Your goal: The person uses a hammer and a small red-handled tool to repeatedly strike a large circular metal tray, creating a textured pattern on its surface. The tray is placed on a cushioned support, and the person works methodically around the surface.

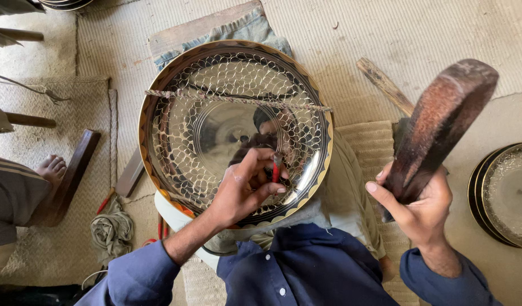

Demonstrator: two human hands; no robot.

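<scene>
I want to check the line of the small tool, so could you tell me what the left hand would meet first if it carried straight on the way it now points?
The left hand, pinching a small red-handled tool, points down and forward at the patterned metal plate. It would meet the plate's shiny scaled surface first. The tip looks on or just off it, but depth is unclear.

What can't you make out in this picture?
- Tool tip in the left hand: hidden by its fingers, head view.
- Mallet handle: buried in the right hand.
- Plates: cut off by the right edge.
- Tray underside and support: hidden by the tray itself.
</scene>
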